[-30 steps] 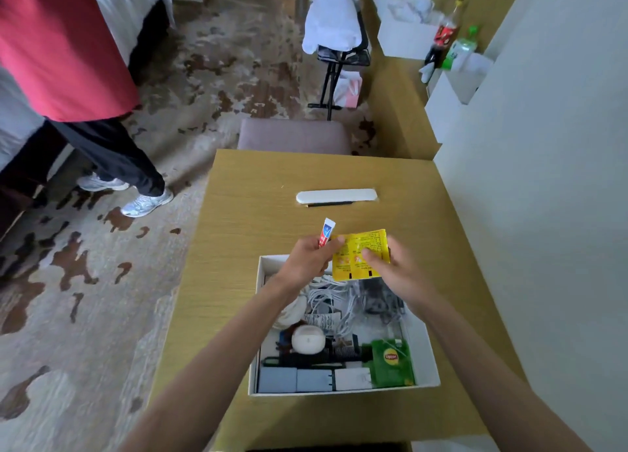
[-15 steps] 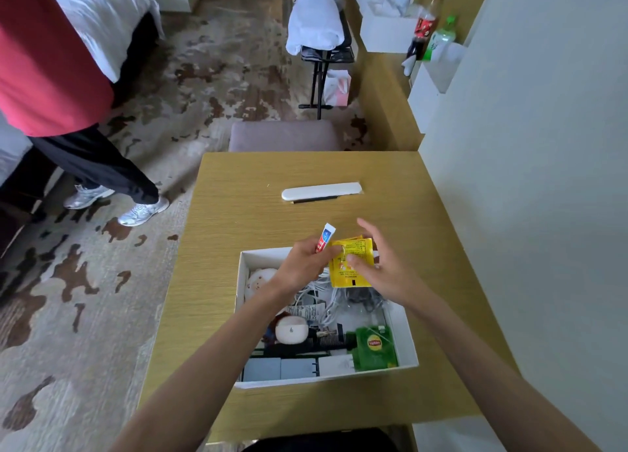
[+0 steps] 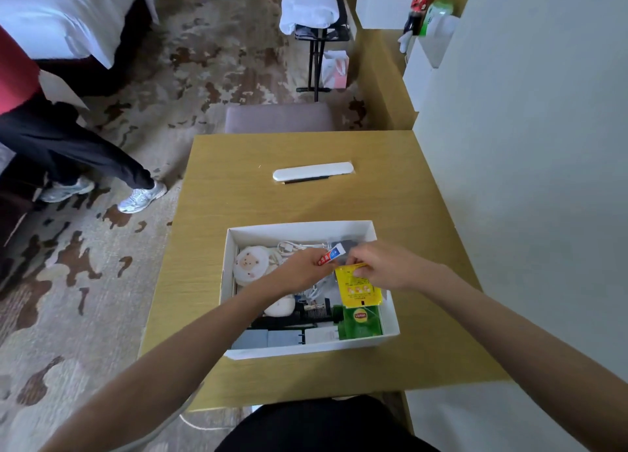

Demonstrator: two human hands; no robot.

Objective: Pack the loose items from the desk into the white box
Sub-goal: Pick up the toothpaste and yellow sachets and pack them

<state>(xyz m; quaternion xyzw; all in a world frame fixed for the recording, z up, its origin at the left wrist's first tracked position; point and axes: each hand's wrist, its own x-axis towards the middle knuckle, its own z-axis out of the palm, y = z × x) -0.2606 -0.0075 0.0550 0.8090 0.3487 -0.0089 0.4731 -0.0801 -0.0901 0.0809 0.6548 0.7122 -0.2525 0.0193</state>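
Note:
The white box (image 3: 299,229) sits on the wooden desk (image 3: 238,166), near its front edge. It holds white cables, a round sheep-face item (image 3: 251,264), a comb, grey blocks and a green Lipton packet (image 3: 362,320). My left hand (image 3: 306,269) is over the box and grips a small red, white and blue tube (image 3: 331,258). My right hand (image 3: 384,264) pinches the top of a yellow sachet (image 3: 356,286), which hangs down into the box above the Lipton packet. A long white case (image 3: 312,171) lies loose on the desk beyond the box.
A padded stool (image 3: 278,117) stands against the desk's far edge. A person in red top, dark trousers and white trainers (image 3: 142,196) stands on the carpet at left. The wall (image 3: 526,179) runs along the desk's right side. Bottles (image 3: 421,3) stand on a far counter.
Both hands have come down from above the box's far rim to over its middle. The yellow sachet has turned from held flat to hanging inside the box.

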